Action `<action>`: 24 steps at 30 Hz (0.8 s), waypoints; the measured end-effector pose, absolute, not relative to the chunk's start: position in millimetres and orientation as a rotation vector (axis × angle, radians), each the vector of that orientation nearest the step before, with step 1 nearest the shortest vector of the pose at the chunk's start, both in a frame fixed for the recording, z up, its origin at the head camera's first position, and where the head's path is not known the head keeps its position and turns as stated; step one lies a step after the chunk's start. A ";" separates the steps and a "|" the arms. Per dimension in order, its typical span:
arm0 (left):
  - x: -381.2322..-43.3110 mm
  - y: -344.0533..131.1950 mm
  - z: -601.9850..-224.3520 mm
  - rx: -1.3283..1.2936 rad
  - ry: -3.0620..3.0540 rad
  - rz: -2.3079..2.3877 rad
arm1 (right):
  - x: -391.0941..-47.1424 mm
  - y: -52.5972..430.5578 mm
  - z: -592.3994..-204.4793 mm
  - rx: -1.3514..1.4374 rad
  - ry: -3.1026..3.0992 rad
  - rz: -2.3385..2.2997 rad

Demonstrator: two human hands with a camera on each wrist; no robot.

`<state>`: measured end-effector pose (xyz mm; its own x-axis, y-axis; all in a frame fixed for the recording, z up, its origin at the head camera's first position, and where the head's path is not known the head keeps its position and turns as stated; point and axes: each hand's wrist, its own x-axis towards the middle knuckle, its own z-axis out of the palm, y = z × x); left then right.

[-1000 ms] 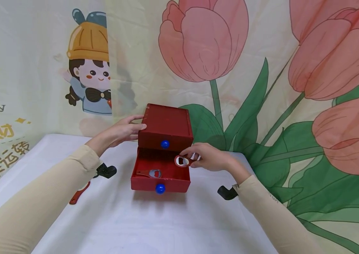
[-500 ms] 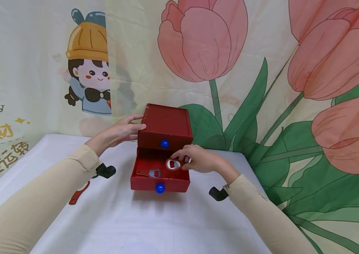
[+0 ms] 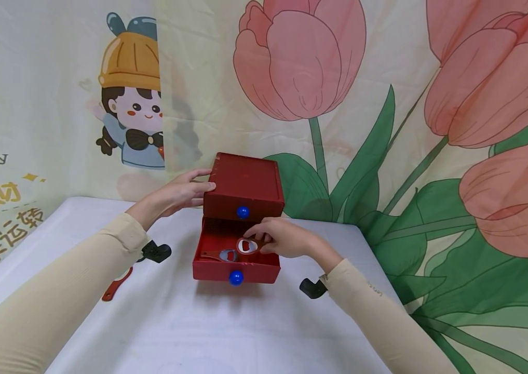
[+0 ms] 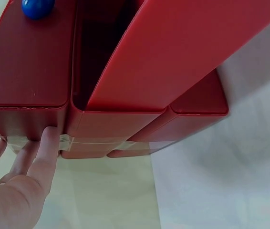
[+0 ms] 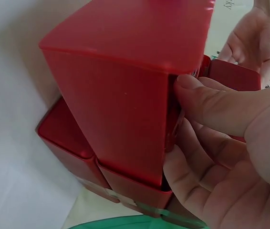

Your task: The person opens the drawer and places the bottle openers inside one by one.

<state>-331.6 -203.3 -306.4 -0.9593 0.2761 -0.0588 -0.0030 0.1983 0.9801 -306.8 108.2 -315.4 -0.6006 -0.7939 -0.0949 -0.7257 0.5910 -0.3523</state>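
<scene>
An opener (image 3: pixel 252 247) is pinched in the right hand's (image 3: pixel 287 237) grip, within the pulled-out drawer (image 3: pixel 212 272); whether the drawer's floor is touched cannot be told. Just beside it, a second opener (image 3: pixel 215 255) is laid. The chest's (image 3: pixel 245 179) side is touched by the left hand (image 3: pixel 175 193), its grip spread. On the counter (image 3: pixel 245 332), a red-handled item (image 3: pixel 117 286) is partly hidden.

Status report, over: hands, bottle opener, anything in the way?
Left hand touching cabinet. Right hand pinching bottle opener at open drawer. Possible obstacle: second opener lying inside.
</scene>
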 end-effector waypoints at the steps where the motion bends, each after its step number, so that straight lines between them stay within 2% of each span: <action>1: -331.6 -203.2 -306.3 0.263 2.248 1.841 | -307.0 107.8 -316.3 -1.253 2.579 -0.407; 24: -330.9 -203.1 -305.6 0.253 2.258 1.831 | -308.8 92.8 -332.3 -1.237 2.580 -0.317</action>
